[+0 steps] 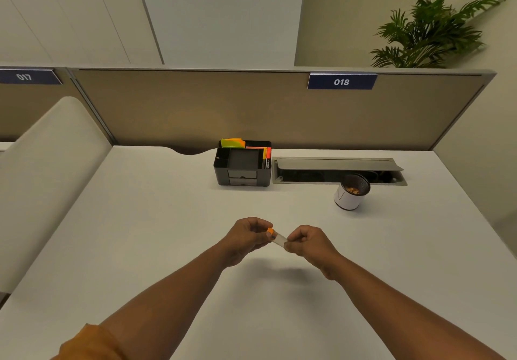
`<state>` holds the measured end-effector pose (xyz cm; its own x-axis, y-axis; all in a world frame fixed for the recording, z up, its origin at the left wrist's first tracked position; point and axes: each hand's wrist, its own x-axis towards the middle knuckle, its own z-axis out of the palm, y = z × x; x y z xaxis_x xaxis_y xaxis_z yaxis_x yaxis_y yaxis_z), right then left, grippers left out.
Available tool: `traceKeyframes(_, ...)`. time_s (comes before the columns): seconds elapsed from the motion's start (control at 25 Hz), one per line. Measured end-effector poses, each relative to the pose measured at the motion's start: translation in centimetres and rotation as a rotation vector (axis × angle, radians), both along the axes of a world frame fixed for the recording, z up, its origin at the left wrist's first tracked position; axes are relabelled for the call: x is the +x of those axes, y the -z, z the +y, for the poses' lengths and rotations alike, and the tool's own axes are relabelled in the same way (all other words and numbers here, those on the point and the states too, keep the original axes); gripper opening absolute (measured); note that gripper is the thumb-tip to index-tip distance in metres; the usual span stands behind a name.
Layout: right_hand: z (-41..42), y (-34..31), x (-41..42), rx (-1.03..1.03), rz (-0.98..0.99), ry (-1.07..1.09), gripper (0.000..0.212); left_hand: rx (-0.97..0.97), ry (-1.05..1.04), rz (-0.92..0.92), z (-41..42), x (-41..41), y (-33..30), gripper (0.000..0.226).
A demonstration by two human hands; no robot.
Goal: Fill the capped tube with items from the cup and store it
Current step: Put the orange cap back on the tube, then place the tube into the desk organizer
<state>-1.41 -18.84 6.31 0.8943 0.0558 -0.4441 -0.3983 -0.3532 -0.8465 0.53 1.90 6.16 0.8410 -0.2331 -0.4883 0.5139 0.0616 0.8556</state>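
Note:
A small clear tube (279, 238) with an orange cap (270, 231) is held level above the middle of the white desk (156, 219). My left hand (247, 238) pinches the capped end. My right hand (309, 243) grips the tube's other end. A white cup (349, 194) with a dark inside stands at the back right, holding small orange-brown items (353, 190). A black desk organiser (242, 166) with open compartments stands at the back centre.
An open cable tray (338, 170) is set into the desk right behind the cup. Sticky notes (232, 142) and pens (267, 158) fill the organiser's back slots. A brown partition (195, 108) closes off the desk's far edge.

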Motion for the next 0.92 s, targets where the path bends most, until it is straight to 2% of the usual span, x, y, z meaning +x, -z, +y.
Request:
traceKeyframes(0.08, 0.1, 0.3, 1.0, -0.068, 0.01, -0.006, 0.015, 0.045, -0.017, 0.003, 0.1, 0.8, 0.9, 0.022)
traceKeyframes(0.12, 0.2, 0.6, 1.7, -0.098, -0.002, 0.003, 0.016, 0.135, -0.042, -0.028, 0.2, 1.1, 1.6, 0.022)
traceKeyframes(0.2, 0.4, 0.6, 3.4, -0.161, -0.029, 0.039, 0.016, 0.499, -0.032, -0.155, 1.0, 1.9, 3.5, 0.024)
traceKeyframes(0.28, 0.7, -0.2, 5.4, -0.207, -0.079, 0.052, 0.015, 0.802, 0.117, -0.268, 1.8, 2.5, 4.8, 0.033)
traceKeyframes(0.36, 3.2, 1.6, 11.9, -0.289, -0.119, 0.014, 0.016, 0.939, 0.248, -0.279, 3.8, 6.5, 8.7, 0.038)
traceKeyframes(0.44, 4.1, 0.2, 13.2, -0.333, -0.195, 0.029, 0.018, 1.079, 0.385, -0.333, 4.0, 6.6, 8.7, 0.039)
traceKeyframes(0.64, 7.1, -0.6, 16.5, -0.404, -0.437, -0.002, 0.017, 1.243, 0.462, -0.563, 4.1, 6.6, 10.1, 0.04)
traceKeyframes(0.76, 9.2, -0.5, 19.2, -0.444, -0.539, -0.069, 0.017, 1.253, 0.43, -0.706, 4.5, 7.3, 11.4, 0.043)
traceKeyframes(0.92, 11.5, 0.7, 23.1, -0.515, -0.611, -0.18, 0.022, 1.235, 0.376, -0.839, 5.3, 9.3, 13.5, 0.026)
